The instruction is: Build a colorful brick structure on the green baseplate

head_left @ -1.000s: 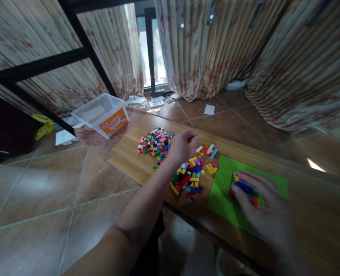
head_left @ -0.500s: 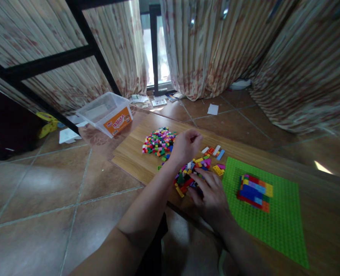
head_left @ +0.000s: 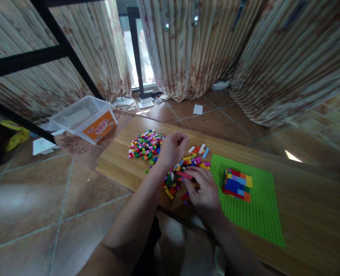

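Observation:
Over the pile of larger toy bricks (head_left: 170,191), my right hand (head_left: 203,188) pinches a long red toy brick (head_left: 184,174) between thumb and fingers. My left hand (head_left: 172,149) hovers at the pile's far side, its fingers curled closed; whatever they may hold is hidden. To the right lies a green baseplate (head_left: 256,218). On it stands a block of joined bricks (head_left: 236,186) in blue, red, yellow, orange and other colours, with neither hand touching it.
A heap of small mixed bricks (head_left: 145,143) lies left of my left hand on the wooden table (head_left: 115,157). Several loose bricks (head_left: 200,149) sit near the baseplate's far-left corner. A clear plastic box (head_left: 85,119) with an orange label stands at the table's far-left end.
My right hand has left the block on the baseplate, moved left to the brick pile, and picked up a red toy brick. My left hand keeps its curled pose. The camera view has shifted slightly.

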Available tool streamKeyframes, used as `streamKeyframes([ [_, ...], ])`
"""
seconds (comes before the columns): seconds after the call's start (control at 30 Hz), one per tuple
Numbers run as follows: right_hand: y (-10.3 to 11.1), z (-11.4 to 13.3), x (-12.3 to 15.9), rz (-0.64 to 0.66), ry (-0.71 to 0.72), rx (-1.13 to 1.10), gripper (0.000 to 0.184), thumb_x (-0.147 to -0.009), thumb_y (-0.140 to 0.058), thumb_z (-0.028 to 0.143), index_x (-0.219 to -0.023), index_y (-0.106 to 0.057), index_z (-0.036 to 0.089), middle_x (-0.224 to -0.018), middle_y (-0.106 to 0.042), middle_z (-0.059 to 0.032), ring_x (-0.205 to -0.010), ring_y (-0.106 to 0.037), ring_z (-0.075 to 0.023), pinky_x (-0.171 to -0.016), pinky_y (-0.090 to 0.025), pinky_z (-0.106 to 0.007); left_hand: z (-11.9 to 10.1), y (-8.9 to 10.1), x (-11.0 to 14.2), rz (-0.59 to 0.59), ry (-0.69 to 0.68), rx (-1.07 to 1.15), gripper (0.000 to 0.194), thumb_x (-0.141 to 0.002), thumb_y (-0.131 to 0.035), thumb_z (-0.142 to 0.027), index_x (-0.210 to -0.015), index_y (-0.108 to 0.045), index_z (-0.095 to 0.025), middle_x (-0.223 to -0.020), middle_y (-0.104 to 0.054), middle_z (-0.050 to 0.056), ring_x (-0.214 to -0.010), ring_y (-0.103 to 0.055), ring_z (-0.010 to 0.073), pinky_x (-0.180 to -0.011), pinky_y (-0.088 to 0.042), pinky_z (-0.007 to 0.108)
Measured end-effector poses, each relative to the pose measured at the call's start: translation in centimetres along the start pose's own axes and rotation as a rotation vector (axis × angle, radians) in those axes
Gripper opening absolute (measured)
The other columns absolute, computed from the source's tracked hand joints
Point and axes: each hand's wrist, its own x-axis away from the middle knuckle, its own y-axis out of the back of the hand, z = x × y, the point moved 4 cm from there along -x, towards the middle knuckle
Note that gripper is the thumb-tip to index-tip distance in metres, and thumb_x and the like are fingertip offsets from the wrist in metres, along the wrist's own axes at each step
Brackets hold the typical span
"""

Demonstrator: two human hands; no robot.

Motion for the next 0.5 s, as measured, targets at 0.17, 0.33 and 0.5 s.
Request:
streamKeyframes([
  [0.17, 2.3, -0.3, -0.3, -0.077, -0.148, -0.087, 0.014, -0.091, -0.060, 0.024, -0.101, -0.069, 0.022, -0.090, -0.073, -0.0014, -0.077, -0.066, -0.0146, -0.072, -0.053, -0.028, -0.5, -1.1, 0.4, 0.088, 0.007, 0.066, 0.015, -0.083, -0.055, -0.018, -0.069, -0.059, -0.015, -0.062, -0.057, -0.002, -0.061, -0.051, 0.0095, -0.058, -0.039, 0.020],
  [0.33, 5.9, -1.6, 0.1, -0.182, -0.193, -0.142, 0.011, -0.089, -0.064, 0.026, -0.094, -0.073, 0.025, -0.087, -0.072, 0.0001, -0.077, -0.065, -0.0138, -0.070, -0.052, -0.027, -2.0, -4.2, 2.2, 0.339, -0.018, 0.209, 0.014, -0.085, -0.058, -0.023, -0.076, -0.062, -0.014, -0.067, -0.059, -0.002, -0.062, -0.052, 0.0090, -0.060, -0.040, 0.020],
  [0.5, 10.5, -5.0, 1.9, -0.319, -0.486, -0.169, 0.017, -0.081, -0.072, 0.035, -0.094, -0.074, 0.024, -0.092, -0.074, -0.0023, -0.080, -0.068, -0.0162, -0.075, -0.057, -0.032, -3.1, -7.5, 4.3, 0.595, 0.005, 0.318, 0.015, -0.087, -0.060, -0.028, -0.080, -0.062, -0.014, -0.061, -0.052, -0.004, -0.056, -0.047, 0.0078, -0.055, -0.036, 0.020],
])
